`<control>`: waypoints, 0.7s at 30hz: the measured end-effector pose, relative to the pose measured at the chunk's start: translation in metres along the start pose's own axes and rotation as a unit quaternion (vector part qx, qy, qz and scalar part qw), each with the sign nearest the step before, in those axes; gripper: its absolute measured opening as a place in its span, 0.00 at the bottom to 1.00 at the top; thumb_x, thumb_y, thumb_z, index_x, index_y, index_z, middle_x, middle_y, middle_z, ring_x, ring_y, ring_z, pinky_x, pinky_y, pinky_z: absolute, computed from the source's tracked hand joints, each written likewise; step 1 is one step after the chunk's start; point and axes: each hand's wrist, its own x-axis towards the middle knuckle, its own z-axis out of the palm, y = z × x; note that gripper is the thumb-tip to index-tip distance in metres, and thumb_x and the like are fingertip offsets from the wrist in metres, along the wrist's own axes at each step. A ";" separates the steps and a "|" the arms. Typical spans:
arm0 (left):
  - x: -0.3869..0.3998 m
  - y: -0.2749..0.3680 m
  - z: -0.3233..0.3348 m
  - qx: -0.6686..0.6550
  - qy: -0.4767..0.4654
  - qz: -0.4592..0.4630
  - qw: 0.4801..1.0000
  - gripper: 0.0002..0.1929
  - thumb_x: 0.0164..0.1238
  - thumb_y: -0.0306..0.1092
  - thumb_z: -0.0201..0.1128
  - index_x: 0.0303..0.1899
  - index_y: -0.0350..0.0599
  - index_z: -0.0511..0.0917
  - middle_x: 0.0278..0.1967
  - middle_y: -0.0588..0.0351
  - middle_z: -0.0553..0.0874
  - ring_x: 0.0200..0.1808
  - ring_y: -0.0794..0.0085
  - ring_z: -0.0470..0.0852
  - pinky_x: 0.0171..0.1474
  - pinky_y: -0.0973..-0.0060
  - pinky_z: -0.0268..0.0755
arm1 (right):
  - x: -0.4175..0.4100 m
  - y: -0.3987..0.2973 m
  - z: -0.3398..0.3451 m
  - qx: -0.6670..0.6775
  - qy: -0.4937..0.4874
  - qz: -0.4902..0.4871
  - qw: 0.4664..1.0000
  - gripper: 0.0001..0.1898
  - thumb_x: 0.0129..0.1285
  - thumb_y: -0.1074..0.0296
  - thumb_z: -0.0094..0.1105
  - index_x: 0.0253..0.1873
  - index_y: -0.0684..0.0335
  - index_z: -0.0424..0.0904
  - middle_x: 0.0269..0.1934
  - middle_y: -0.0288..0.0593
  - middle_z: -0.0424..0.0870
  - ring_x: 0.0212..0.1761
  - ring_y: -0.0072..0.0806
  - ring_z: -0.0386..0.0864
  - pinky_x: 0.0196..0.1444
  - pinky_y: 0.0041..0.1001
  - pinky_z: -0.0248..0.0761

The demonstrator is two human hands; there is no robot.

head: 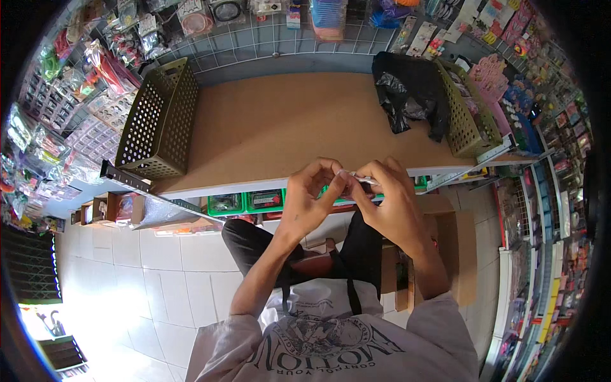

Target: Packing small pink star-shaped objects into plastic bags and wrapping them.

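Both of my hands meet in front of me, just over the near edge of a brown wooden shelf [286, 124]. Between their fingertips is a small, shiny, light-coloured item [366, 180], perhaps a plastic packet; my fingers hide most of it. My left hand [312, 193] pinches its left end with thumb and forefinger. Around the right part of it curl the fingers of my right hand [389, 200]. A crumpled black plastic bag [410, 95] lies on the shelf beyond my right hand.
An olive perforated plastic basket [164, 124] stands at the shelf's left end, and a similar filled basket [470, 114] at its right. Green trays [226, 203] sit below. An open cardboard box [463, 258] is on the floor at right. Packaged goods hang from a wire grid [281, 45].
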 end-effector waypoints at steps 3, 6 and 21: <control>0.003 -0.006 -0.005 0.011 0.017 -0.025 0.999 0.05 0.72 0.25 0.58 0.43 0.33 0.75 0.38 0.57 0.83 0.41 0.80 0.80 0.46 0.81 0.74 | -0.001 0.001 0.002 -0.041 -0.008 -0.027 0.999 0.09 0.59 0.71 0.65 0.39 0.65 0.74 0.32 0.47 0.78 0.39 0.44 0.75 0.43 0.40 0.67; 0.007 -0.011 -0.008 0.056 0.026 -0.044 0.997 0.05 0.71 0.26 0.60 0.41 0.34 0.76 0.35 0.58 0.84 0.38 0.80 0.81 0.41 0.82 0.74 | -0.004 0.007 0.009 -0.058 -0.015 -0.005 0.998 0.10 0.60 0.71 0.65 0.39 0.66 0.72 0.33 0.48 0.78 0.39 0.44 0.75 0.43 0.40 0.67; 0.000 -0.031 -0.014 0.081 0.007 -0.069 0.994 0.07 0.70 0.28 0.63 0.41 0.34 0.79 0.33 0.55 0.86 0.36 0.78 0.83 0.42 0.80 0.76 | -0.018 0.020 0.027 0.179 -0.049 0.150 0.971 0.11 0.67 0.69 0.62 0.38 0.69 0.70 0.28 0.47 0.79 0.28 0.30 0.77 0.32 0.29 0.68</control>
